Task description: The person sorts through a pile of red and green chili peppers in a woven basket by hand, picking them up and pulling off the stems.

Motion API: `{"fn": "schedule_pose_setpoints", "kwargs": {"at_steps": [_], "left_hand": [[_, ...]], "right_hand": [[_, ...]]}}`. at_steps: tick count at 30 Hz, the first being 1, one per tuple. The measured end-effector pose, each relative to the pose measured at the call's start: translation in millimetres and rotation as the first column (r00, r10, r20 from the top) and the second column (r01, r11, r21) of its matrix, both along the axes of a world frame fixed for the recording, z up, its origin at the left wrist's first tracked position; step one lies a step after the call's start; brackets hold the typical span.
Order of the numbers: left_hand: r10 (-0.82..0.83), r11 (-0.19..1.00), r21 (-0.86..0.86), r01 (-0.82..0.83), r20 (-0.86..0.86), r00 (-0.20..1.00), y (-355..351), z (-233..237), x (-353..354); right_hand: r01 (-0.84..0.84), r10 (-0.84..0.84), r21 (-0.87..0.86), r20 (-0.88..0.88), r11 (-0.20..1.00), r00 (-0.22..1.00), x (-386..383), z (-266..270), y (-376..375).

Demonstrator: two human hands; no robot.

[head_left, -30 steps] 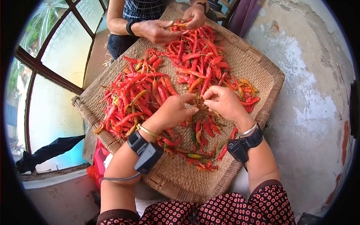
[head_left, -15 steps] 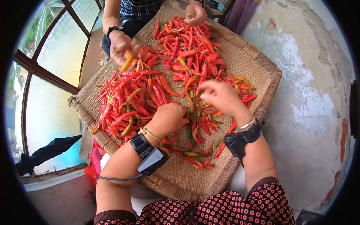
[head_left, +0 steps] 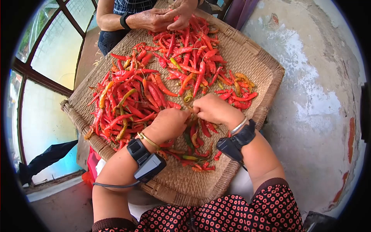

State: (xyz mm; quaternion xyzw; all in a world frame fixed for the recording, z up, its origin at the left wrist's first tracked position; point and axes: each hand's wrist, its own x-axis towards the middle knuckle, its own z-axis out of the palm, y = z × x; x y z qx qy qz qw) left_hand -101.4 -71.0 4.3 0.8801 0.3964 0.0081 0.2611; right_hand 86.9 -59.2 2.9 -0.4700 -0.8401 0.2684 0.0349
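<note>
My left hand (head_left: 170, 123) and my right hand (head_left: 217, 110) meet over the middle of a woven tray (head_left: 201, 187), fingertips close together. Both hands are closed in a pinch. What they grip is hidden by the fingers; a thin yellowish-brown chili pepper lies right at the fingertips. Left of my left hand spreads a heap of red chili peppers (head_left: 116, 104), with some yellow-brown ones mixed in. A smaller scatter of chili peppers (head_left: 197, 133), red, green and brownish, lies below my hands. To the right of my right hand rests another small cluster of peppers (head_left: 241, 91).
Across the tray, another person's two hands (head_left: 164, 19) meet above a far pile of red chili peppers (head_left: 193, 50). A worn plaster wall (head_left: 305, 100) borders the right side. Windows (head_left: 50, 92) and a dark folded umbrella (head_left: 46, 160) are at left.
My right hand has moved left and down, closing beside my left hand. The other person's left-side hand, earlier holding a yellow pepper, has moved up and across to meet their other hand.
</note>
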Motion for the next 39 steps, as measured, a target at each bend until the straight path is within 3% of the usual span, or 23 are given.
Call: {"fn": "schedule_pose_setpoints", "kwargs": {"at_steps": [2, 4, 6, 7, 8, 9, 10, 11, 13, 17, 22, 24, 25, 27, 31, 36, 39], "left_hand": [[0.007, 1.000, -0.026, -0.007, 0.014, 1.000, 2.0, 0.6, -0.9], [0.043, 0.996, -0.089, -0.028, 0.177, 0.983, 4.4, -2.7, -5.0], [0.039, 0.993, -0.114, -0.021, 0.156, 0.987, 5.9, 3.2, -6.7], [0.036, 0.990, -0.140, -0.017, 0.138, 0.990, 6.2, 5.2, -7.1], [0.036, 0.990, -0.138, -0.016, 0.140, 0.989, 6.4, 5.6, -7.2], [0.012, 0.987, -0.158, 0.014, 0.159, 0.987, 6.7, 5.7, -7.6], [-0.011, 0.983, -0.178, 0.042, 0.177, 0.984, 6.9, 5.6, -8.2], [-0.007, 0.984, -0.175, 0.039, 0.178, 0.984, 7.4, 5.3, -8.7], [-0.040, 0.989, -0.131, 0.071, 0.229, 0.973, 7.1, 3.7, -8.6], [-0.021, 0.992, -0.113, 0.048, 0.224, 0.974, 6.1, 2.3, -7.1], [-0.122, 0.981, -0.134, 0.138, 0.120, 0.985, 0.7, -5.6, -5.4], [-0.133, 0.984, -0.109, 0.142, 0.086, 0.987, -1.6, -0.8, -6.1], [-0.146, 0.985, -0.090, 0.149, 0.042, 0.988, -2.7, 2.4, -5.9], [-0.152, 0.985, -0.083, 0.153, 0.020, 0.988, -4.5, 7.6, -5.0], [-0.148, 0.984, -0.109, 0.141, -0.053, 0.988, -1.9, 19.6, -9.7], [-0.125, 0.991, -0.044, 0.124, -0.030, 0.992, 2.4, 14.7, -16.9], [-0.138, 0.990, -0.040, 0.137, -0.036, 0.990, 2.6, 12.0, -16.9]], "right_hand": [[0.095, -0.088, 0.038, -0.147, 0.995, 0.985, 11.1, 11.4, 2.7], [0.176, -0.177, -0.019, -0.182, 0.984, 0.967, 17.7, 26.2, 4.6], [0.329, -0.346, -0.115, -0.204, 0.937, 0.916, 19.9, 38.3, 8.0], [0.330, -0.347, -0.113, -0.203, 0.937, 0.916, 19.1, 37.9, 8.2], [0.423, -0.470, -0.218, -0.538, 0.879, 0.700, 17.3, 36.6, 8.8], [0.458, -0.531, -0.351, -0.768, 0.817, 0.358, 15.2, 36.2, 9.5], [0.501, -0.521, -0.335, -0.801, 0.798, 0.295, 11.7, 43.3, 7.9], [0.498, -0.517, -0.332, -0.802, 0.801, 0.298, 13.6, 41.4, 9.9], [0.536, -0.485, -0.129, -0.634, 0.834, 0.602, 22.2, 32.0, 12.6], [0.372, -0.417, -0.189, -0.418, 0.909, 0.807, 22.3, 44.8, 7.8], [0.361, -0.406, -0.187, -0.365, 0.913, 0.838, 21.5, 75.0, 7.6], [0.272, -0.282, -0.086, -0.129, 0.958, 0.951, 23.4, 73.4, 24.5], [0.268, -0.277, -0.083, -0.123, 0.960, 0.953, 22.6, 66.5, 31.5], [0.249, -0.237, 0.149, -0.090, 0.957, 0.967, 17.3, 44.5, 46.2], [0.317, -0.378, 0.282, 0.196, 0.905, 0.905, 3.5, 22.4, 59.7], [0.258, -0.324, 0.415, 0.096, 0.873, 0.941, 16.5, 11.6, 56.4], [0.257, -0.310, 0.400, 0.072, 0.880, 0.948, 31.9, 29.5, 48.0]]}}
